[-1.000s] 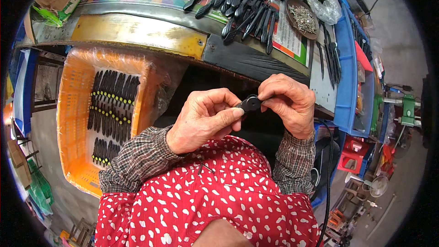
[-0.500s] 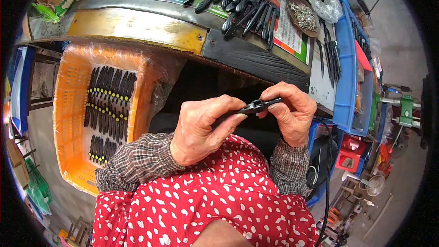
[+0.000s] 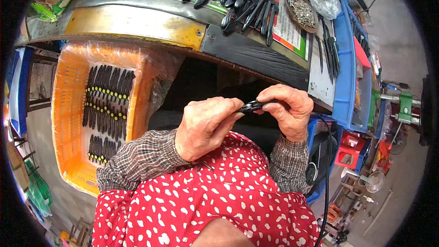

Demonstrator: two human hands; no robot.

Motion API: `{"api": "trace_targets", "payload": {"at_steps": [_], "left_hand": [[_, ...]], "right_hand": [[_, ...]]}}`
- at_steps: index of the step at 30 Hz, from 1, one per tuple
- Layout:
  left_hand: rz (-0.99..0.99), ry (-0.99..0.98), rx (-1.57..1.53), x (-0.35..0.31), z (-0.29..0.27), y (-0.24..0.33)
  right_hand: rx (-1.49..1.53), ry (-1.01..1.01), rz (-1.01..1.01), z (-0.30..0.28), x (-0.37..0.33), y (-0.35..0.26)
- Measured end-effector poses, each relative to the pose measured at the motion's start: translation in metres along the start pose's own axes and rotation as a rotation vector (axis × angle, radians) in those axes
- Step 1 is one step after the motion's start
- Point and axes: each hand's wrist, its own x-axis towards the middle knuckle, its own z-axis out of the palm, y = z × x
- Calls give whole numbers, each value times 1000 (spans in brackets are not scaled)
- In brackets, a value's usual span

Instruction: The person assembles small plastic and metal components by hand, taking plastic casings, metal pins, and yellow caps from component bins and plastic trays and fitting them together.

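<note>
Between my two hands, over my lap, is a slim black plastic part (image 3: pixel 251 106) with a shiny, shaped middle. My left hand (image 3: pixel 203 126) is closed, pinching its left end between thumb and fingers. On the other end, my right hand (image 3: pixel 290 110) grips with thumb and forefinger. Much of the part is hidden by the fingers, so its exact kind does not show. Past the hands, on the bench, lies a heap of similar black parts (image 3: pixel 247 4).
An orange plastic-lined crate (image 3: pixel 61 123) at the left holds rows of black pieces with yellow dots (image 3: pixel 107 82). A brown dish of small metal pins (image 3: pixel 301 13) sits on the bench (image 3: pixel 256 52). Blue bins (image 3: pixel 345 82) stand at the right; a black cable (image 3: pixel 328 187) hangs there.
My right hand has shifted slightly left and curled more over its end of the black part. The left hand keeps its pinch, nearly in place.
</note>
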Motion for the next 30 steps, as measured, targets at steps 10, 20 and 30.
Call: {"api": "trace_targets", "payload": {"at_steps": [10, 20, 30], "left_hand": [[52, 4, 42, -4, 2, -10], [-773, -169, -944, -11, 5, -4], [-877, -155, -1084, -17, 15, -10]], "right_hand": [[-77, -15, 57, 11, 0, -2], [214, 125, 357, 28, -9, 3], [289, 216, 445, 36, -21, 12]]}}
